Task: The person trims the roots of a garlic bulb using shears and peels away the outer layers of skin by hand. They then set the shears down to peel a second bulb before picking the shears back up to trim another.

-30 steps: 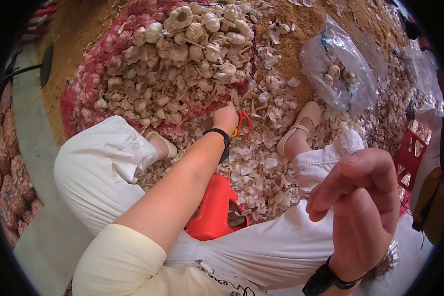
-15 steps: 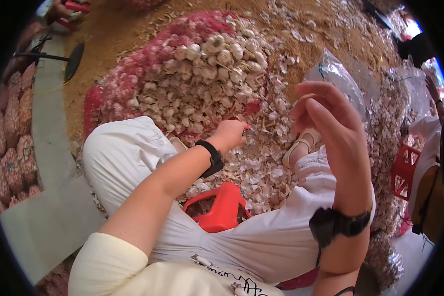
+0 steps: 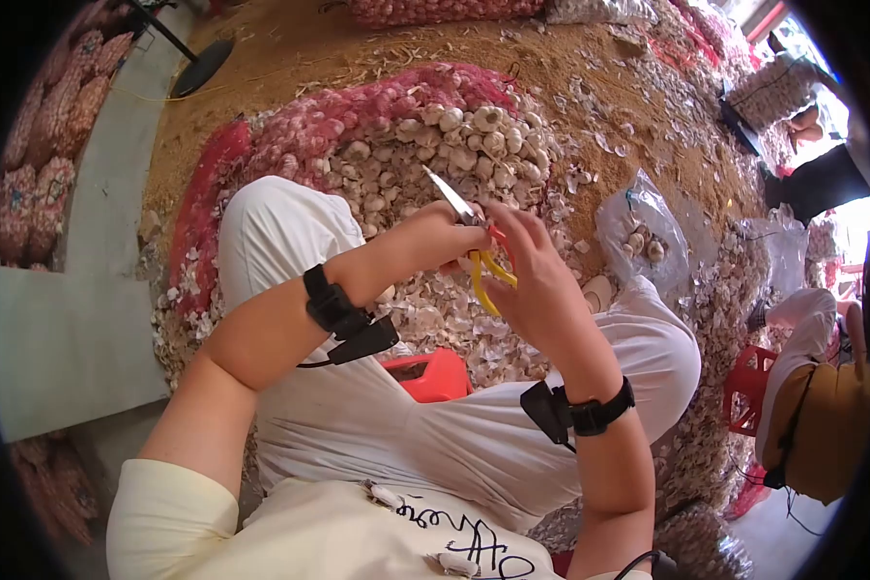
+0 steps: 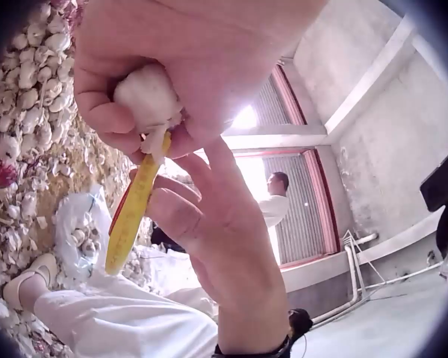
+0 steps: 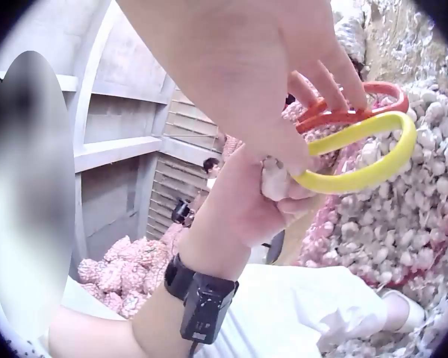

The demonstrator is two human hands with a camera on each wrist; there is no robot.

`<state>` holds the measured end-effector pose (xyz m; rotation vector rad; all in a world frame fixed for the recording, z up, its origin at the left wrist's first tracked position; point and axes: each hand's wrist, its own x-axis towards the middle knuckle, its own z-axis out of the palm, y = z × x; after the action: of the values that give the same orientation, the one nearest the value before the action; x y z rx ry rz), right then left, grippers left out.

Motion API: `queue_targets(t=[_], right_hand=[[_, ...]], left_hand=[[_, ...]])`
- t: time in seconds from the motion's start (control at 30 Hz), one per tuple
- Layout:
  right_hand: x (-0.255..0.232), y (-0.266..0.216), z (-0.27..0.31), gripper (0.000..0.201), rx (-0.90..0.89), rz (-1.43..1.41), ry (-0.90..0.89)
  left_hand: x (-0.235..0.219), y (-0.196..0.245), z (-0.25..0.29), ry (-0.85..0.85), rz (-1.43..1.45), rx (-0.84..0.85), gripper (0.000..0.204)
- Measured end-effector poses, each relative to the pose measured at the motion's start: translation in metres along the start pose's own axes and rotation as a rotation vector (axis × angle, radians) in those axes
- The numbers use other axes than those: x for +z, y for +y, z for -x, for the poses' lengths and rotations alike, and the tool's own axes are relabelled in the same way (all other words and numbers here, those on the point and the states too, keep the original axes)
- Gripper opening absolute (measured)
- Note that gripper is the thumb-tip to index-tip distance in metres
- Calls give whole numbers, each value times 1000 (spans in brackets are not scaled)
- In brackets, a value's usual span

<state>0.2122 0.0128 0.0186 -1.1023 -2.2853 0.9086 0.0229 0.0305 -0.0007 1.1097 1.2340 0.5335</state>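
In the head view my left hand (image 3: 435,237) is above the front of the garlic pile (image 3: 464,145), meeting my right hand (image 3: 536,280). In the left wrist view, a pale garlic bulb (image 4: 148,97) sits in the curled fingers of my left hand. Scissors (image 3: 454,201) lie across the hands, their blades slanting up and left past the left hand. My right thumb and fingers are at the red and yellow handles (image 5: 369,168), on either side of them in the right wrist view; the yellow loop has no finger through it. The blades' hold in the left hand is partly hidden.
A red stool (image 3: 440,375) stands between the legs. A clear plastic bag (image 3: 638,232) with several bulbs lies right of the pile. Garlic skins (image 3: 445,319) cover the ground. At the right sits another person (image 3: 822,416) near a red stool (image 3: 747,387).
My left hand has come up from the pile's front edge with the scissors. My right hand has moved from the right side in to the handles. The head view has shifted.
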Motion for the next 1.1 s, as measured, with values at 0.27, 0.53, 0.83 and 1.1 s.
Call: queue_targets(t=[0.27,0.53,0.83,1.1], right_hand=[[51,1,0,55,130,-75,190],[36,39,-4,48,328,-830,149],[45,22,2,63,152,-326,132],[45,9,2,71,113,-114,195]], left_hand=[[-5,-24,21,-71,344,-13,27],[-26,-21,18,-119,1062,167,34],[-26,-28,12,-122,780,375,59],[-27,-25,16,-18,738,414,71]])
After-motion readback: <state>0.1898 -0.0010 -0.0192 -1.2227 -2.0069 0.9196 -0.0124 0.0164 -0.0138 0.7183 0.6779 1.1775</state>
